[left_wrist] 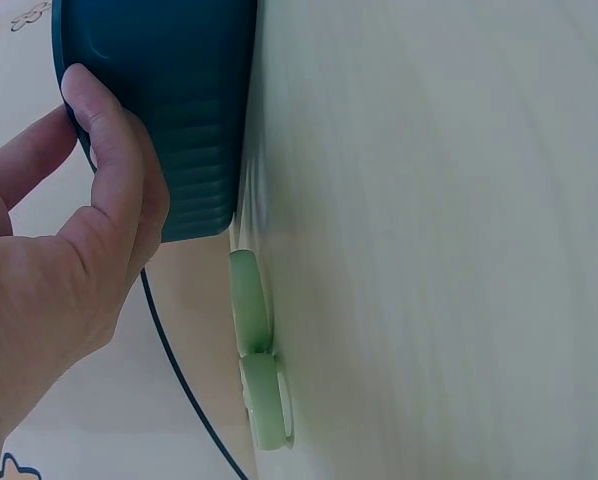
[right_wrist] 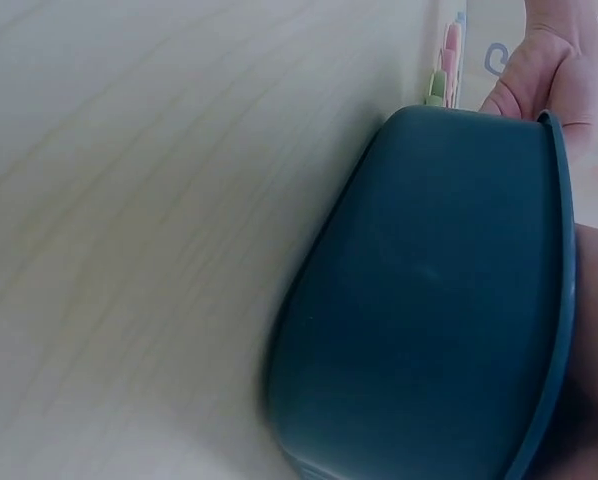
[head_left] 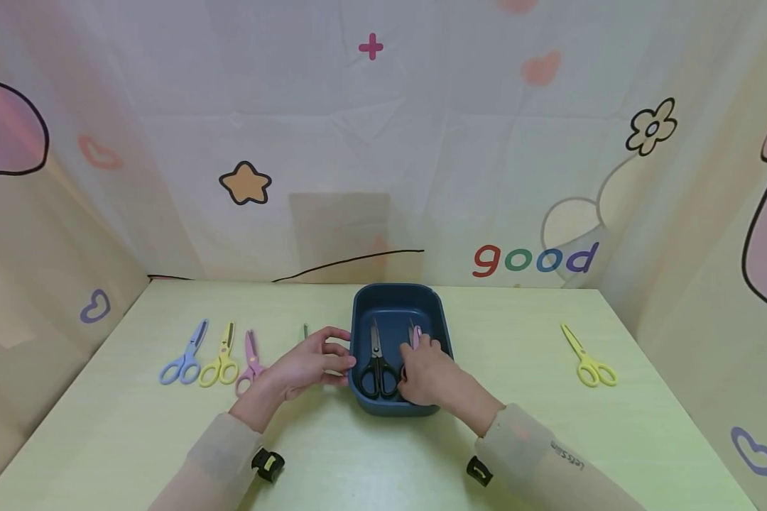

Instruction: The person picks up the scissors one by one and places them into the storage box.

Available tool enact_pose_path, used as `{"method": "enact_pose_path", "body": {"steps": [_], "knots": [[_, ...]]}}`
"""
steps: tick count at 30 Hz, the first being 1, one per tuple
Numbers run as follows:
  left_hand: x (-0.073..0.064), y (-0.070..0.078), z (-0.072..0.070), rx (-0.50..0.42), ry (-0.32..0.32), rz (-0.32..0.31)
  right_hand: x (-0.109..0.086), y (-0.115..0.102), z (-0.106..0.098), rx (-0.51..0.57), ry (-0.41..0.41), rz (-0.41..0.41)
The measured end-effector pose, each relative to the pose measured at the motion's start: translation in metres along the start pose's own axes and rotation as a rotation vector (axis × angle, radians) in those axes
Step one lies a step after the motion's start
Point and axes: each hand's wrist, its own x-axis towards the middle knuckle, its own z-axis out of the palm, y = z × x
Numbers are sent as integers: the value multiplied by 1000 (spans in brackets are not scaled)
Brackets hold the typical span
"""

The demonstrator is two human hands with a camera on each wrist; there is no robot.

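A dark blue box [head_left: 401, 301] sits mid-table, with black-handled scissors [head_left: 377, 369] lying in its left half. My left hand [head_left: 309, 362] holds the box's left rim, its fingertips right at the edge; the left wrist view shows fingers on both sides of the rim. Inside the right half, my right hand [head_left: 431, 372] grips a pair of scissors [head_left: 416, 335]. Their blade and a bit of purple show past the fingers, which hide the rest. Close behind my left hand lie green scissors [left_wrist: 254, 330], mostly covered by it in the head view.
Left of the box lie blue scissors [head_left: 182, 365], yellow scissors [head_left: 220, 369] and pink scissors [head_left: 251, 355], the last partly behind my left wrist. Another yellow pair of scissors [head_left: 588, 365] lies far right on the table [head_left: 518, 333]. A printed curtain [head_left: 332, 128] stands behind.
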Motion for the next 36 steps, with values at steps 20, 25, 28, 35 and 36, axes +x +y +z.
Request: {"method": "enact_pose_path", "body": {"steps": [20,25,28,35,36], "knots": [[2,-1,-1,5,17,-12,-8,21,-1,119,357,-176],[2,-1,-1,7,20,-12,-12,34,-1,197,443,-201],[2,-1,-1,12,17,-7,-14,43,1,235,487,-212],[1,0,-1,13,11,-8,-18,59,3,201,583,-172],[1,0,-1,14,12,-10,-19,61,3,195,590,-160]]}}
